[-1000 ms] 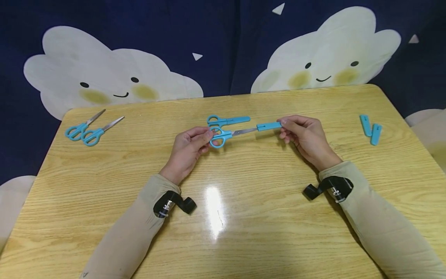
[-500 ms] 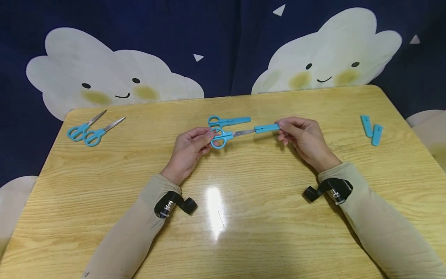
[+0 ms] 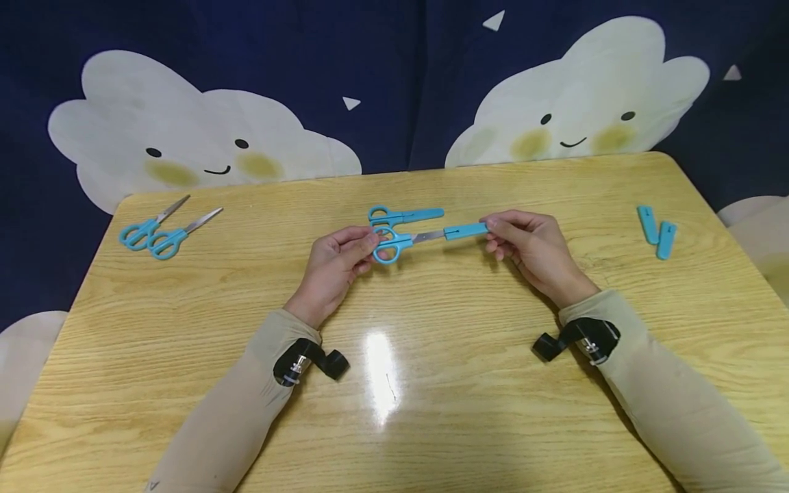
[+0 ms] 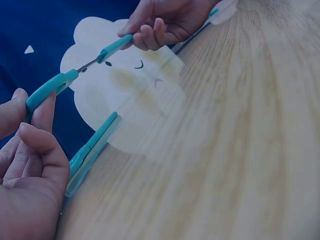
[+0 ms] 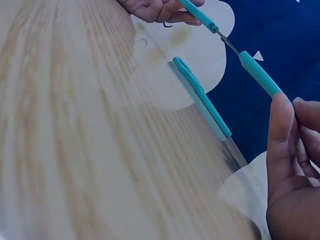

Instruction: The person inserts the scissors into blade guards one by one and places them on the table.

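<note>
While a dark cloud-print cloth (image 3: 394, 82) hangs behind, the wooden table (image 3: 431, 424) carries everything, its bare middle giving both arms room to work. Out over it, near the centre of the far edge, come the two hands, and neither gap is wide! The left hand (image 3: 335, 267) pinches the loops of the held scissors (image 3: 401, 239) between thumb and fingers, a grip that seems chosen to keep skin away from the metal. The right hand (image 3: 533, 250) answers from the other side, thumb and forefinger closed down on the outer end of the held sheath (image 3: 466, 231), presumably to leave its mouth free for the blade.

And look at the line-up: scissors and sheath level, raised above the table, blade tip apparently inside the mouth, a stretch of steel showing between. Just beyond them, nearer the far edge, lie the covered scissors (image 3: 409, 217), likely put there out of the hands' way. Over at the far-left corner, two bare scissors (image 3: 168, 241) rest close together, blades angled toward the far edge. Smallest of all, two loose sheaths (image 3: 666, 239) lie near the right edge, probably grouped on that side to suit the right hand's reach.
</note>
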Tool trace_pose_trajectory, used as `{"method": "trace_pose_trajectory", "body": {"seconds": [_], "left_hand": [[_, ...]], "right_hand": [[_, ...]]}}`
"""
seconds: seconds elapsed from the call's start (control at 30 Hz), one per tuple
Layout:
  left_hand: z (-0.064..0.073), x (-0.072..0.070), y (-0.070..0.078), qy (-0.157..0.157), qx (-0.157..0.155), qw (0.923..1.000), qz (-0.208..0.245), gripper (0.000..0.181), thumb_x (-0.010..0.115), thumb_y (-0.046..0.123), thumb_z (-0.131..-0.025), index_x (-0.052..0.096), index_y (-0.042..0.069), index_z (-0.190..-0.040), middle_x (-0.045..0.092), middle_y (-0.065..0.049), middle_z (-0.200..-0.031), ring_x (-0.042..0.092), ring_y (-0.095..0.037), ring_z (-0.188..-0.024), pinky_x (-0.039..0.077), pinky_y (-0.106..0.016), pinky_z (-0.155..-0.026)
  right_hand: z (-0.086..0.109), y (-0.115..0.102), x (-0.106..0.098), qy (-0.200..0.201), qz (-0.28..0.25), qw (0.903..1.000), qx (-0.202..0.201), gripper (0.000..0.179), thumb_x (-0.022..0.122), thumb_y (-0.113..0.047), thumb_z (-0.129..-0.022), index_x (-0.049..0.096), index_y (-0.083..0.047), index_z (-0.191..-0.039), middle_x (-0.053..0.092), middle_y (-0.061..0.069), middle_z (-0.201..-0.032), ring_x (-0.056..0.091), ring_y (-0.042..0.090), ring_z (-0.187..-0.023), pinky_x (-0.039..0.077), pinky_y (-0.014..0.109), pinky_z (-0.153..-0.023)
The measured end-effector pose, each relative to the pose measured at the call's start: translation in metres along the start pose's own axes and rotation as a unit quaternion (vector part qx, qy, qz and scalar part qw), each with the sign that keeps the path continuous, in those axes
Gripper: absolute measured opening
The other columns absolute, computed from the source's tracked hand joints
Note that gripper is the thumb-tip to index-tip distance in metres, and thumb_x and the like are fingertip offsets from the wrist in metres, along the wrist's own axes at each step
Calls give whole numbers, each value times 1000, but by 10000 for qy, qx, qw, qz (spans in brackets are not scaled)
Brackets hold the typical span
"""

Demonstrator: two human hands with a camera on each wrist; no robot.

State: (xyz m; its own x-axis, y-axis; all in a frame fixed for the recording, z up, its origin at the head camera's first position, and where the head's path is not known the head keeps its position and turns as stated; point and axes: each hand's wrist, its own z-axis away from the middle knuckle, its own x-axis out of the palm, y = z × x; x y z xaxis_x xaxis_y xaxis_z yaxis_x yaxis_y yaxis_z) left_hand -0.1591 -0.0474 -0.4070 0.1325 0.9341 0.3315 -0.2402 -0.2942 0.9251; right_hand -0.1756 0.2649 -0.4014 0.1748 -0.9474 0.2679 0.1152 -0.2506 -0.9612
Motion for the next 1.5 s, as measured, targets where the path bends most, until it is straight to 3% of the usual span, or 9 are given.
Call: {"method": "trace_pose_trajectory", "body": {"seconds": [0.63,1.23,1.5], "left_hand": [[2,-6,0,-88,14,9999,69,13,62,9,-95,63,5,-107,76,6,-90,59,-2,-68,45,-14,-56],[-1,0,1,-47,3,10000,14,10,63,9,-94,65,6,-103,74,7,-81,55,-4,-63,44,-13,-54],[0,-1,1,-70,43,10000,43,10,62,7,-95,64,5,-104,75,7,-85,57,-3,-65,44,-13,-55]], "right_hand": [[-1,0,13,-43,30,10000,-8,18,70,-12,-89,72,2,-101,73,8,-77,68,13,-62,55,20,-50],[0,4,25,-11,139,9999,76,23,71,-16,-89,71,1,-104,73,8,-79,68,12,-64,56,21,-52],[0,3,29,-29,209,9997,85,23,71,-17,-89,71,1,-104,73,8,-79,69,12,-64,56,20,-53]]}}
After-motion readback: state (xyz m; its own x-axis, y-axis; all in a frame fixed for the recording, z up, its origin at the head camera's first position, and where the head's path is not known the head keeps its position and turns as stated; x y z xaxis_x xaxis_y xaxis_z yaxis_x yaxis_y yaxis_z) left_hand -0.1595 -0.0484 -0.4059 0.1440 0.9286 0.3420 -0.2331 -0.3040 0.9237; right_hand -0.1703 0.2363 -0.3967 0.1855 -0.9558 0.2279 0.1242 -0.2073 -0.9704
